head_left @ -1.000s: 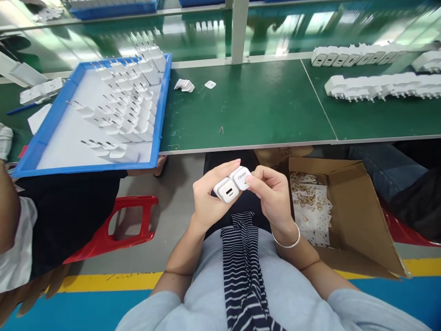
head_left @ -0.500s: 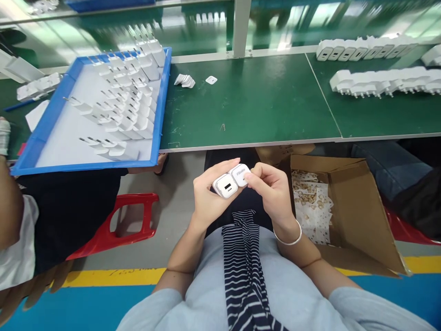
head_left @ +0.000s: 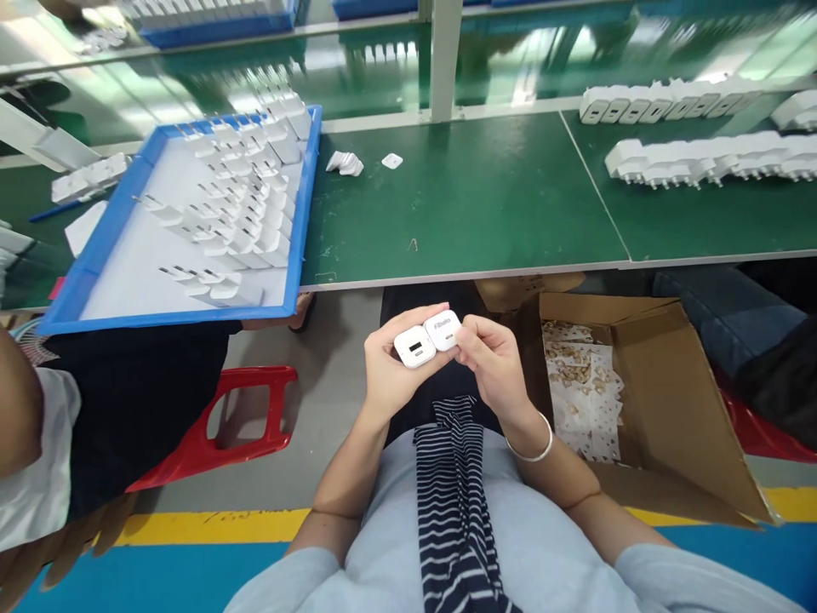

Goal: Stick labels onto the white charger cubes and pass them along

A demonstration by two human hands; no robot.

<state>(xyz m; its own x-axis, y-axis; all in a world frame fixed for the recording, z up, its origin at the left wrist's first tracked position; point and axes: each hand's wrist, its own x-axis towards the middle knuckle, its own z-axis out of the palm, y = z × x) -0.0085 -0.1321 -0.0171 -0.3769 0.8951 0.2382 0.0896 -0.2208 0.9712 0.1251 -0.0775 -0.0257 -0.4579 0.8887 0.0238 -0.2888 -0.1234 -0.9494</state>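
Note:
Just in front of the table edge, my left hand (head_left: 386, 370) is closed around two white plug chargers held side by side, port faces up. The left charger (head_left: 404, 352) shows a dark wide port and a smaller slot. On the right charger (head_left: 442, 323) there is grey lettering and one small slot. My right hand (head_left: 494, 362) is closed at that charger's right side, its thumb at the corner of the face. The lower bodies of both chargers are hidden by my fingers.
A blue tray (head_left: 299, 247) with several chargers, prongs up, overhangs the green table (head_left: 511, 204) at left. Small white pieces (head_left: 345, 163) and a single white cover (head_left: 391, 161) lie near the back. Charger rows (head_left: 708, 162) stand at right. Below is an open cardboard box (head_left: 677, 409).
The two chargers have tilted slightly, so their faces show more fully. Both hands keep hold in nearly the same place. The camera view has shifted a little.

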